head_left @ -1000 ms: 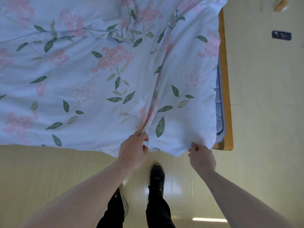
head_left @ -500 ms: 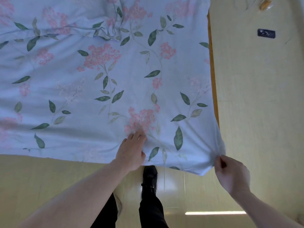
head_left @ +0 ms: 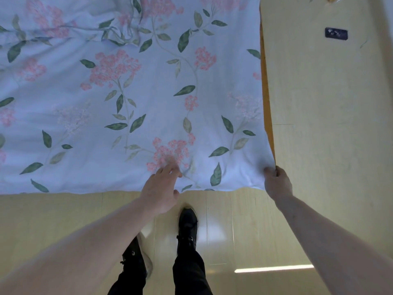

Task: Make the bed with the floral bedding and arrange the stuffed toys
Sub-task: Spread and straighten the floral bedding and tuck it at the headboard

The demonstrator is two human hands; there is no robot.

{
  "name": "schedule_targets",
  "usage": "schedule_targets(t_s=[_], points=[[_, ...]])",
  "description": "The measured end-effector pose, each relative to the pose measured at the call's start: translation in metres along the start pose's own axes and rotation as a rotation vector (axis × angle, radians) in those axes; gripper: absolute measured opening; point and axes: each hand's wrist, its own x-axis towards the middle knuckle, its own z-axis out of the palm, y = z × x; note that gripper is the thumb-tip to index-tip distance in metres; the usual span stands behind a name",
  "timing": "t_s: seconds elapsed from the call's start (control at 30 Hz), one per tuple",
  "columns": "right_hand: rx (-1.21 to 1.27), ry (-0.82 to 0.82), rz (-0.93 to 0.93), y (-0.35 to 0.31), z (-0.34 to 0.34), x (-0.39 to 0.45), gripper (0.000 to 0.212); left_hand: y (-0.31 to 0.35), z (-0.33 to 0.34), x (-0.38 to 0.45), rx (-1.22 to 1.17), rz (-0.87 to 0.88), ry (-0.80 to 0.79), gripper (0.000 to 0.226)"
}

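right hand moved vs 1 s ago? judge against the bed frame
Yes. The right hand went rightward with the duvet corner, from left of the wooden bed frame to its end corner.

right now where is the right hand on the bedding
In the head view the right hand grips the floral bedding at its near right corner, beside the orange bed frame.

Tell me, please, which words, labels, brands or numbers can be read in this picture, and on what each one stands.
None can be read.
Small dark object on the floor: pale marks, too blurred to read.
Floral duvet: a print of flowers and leaves, no lettering.
Black shoes: no legible brand.
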Motion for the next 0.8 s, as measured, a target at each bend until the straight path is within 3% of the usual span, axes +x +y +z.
schedule_targets(t_s=[0.13,0.37,0.47,0.57,0.63,0.73,0.8], points=[[-0.167,-0.013,-0.07,-0.001,-0.006,0.01,0.023,-0.004,-0.007,0.007,-0.014,0.004,-0.002,0.046],[-0.099,0.32,-0.333,0.034,-0.029,-0.019,0.017,-0.004,-0.008,0.008,-0.038,-0.014,0.019,0.041],[-0.107,0.363,-0.209,0.05,-0.023,-0.016,0.017,-0.004,-0.008,0.006,-0.05,-0.031,0.01,0.039],[-0.137,0.297,-0.01,0.057,-0.021,-0.006,0.021,-0.01,-0.007,0.003,-0.058,-0.048,-0.005,0.039],[-0.186,0.31,0.037,0.051,-0.018,-0.004,0.033,-0.017,-0.008,0.001,-0.049,-0.07,0.028,0.042],[-0.204,0.347,-0.212,0.025,-0.007,-0.012,0.051,-0.027,-0.012,-0.001,-0.04,-0.133,0.18,0.056],[-0.262,0.263,-0.454,0.004,0.011,-0.019,0.055,-0.034,-0.014,0.0,-0.033,-0.206,0.241,0.072]])
